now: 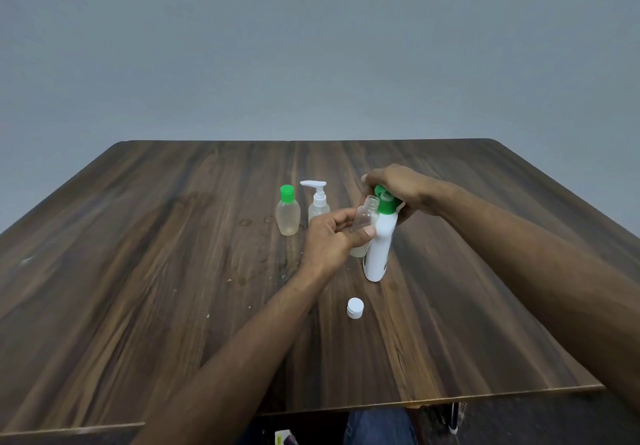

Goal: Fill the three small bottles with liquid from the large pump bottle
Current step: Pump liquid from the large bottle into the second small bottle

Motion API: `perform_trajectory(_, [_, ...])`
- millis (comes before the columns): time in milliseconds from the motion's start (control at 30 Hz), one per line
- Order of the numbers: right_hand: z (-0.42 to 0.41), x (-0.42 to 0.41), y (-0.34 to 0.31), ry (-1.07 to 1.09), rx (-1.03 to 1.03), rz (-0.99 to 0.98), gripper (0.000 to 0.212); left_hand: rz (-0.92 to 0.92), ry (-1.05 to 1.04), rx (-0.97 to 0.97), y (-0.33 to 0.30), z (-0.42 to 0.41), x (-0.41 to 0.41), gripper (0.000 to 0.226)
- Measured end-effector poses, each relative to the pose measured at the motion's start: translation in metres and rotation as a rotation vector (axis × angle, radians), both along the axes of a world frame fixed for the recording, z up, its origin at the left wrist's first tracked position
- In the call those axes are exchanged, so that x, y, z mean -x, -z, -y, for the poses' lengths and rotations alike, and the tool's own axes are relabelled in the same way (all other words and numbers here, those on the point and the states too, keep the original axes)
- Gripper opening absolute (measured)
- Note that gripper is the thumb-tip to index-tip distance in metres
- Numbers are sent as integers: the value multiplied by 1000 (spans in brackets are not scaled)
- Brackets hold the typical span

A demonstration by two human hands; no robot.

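Closest in, a loose white cap [355, 307] is sitting on the wooden table [138, 271]. Past it, the left hand [329, 240] is gripping an open clear bottle [363, 217], tilting it against the big white pump bottle [379, 247], while the right hand [398, 190] is wrapping its green pump top [386, 202]. Further back, a green-capped bottle [288, 210] and a small pump bottle [318, 202] are standing side by side.

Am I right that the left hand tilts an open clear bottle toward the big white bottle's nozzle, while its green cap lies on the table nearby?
Nearly. The loose cap on the table is white, not green, as the head view shows. The left hand does tilt the open clear bottle toward the big white bottle.
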State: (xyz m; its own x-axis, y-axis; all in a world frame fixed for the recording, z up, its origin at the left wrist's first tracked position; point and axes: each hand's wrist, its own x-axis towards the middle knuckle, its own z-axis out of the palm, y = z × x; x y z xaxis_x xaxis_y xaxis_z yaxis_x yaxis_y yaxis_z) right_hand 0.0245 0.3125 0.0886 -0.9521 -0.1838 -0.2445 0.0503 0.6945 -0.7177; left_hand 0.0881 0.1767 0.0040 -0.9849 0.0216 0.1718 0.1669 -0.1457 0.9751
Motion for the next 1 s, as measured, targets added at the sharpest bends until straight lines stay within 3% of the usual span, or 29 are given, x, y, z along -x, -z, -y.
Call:
perform_trajectory(267, [3, 1, 1, -16, -57, -33, 33, -1, -11, 4, 3, 0, 2, 27])
perform_trajectory(500, [0, 3, 3, -1, -6, 3, 49, 2, 0, -14, 2, 1, 2, 26])
perform_trajectory(700, [2, 2, 2, -12, -34, -22, 37, -1, -5, -3, 2, 0, 1, 26])
perform_trajectory(1000, [-2, 4, 4, -15, 14, -3, 40, -1, 2, 1, -1, 0, 0, 25])
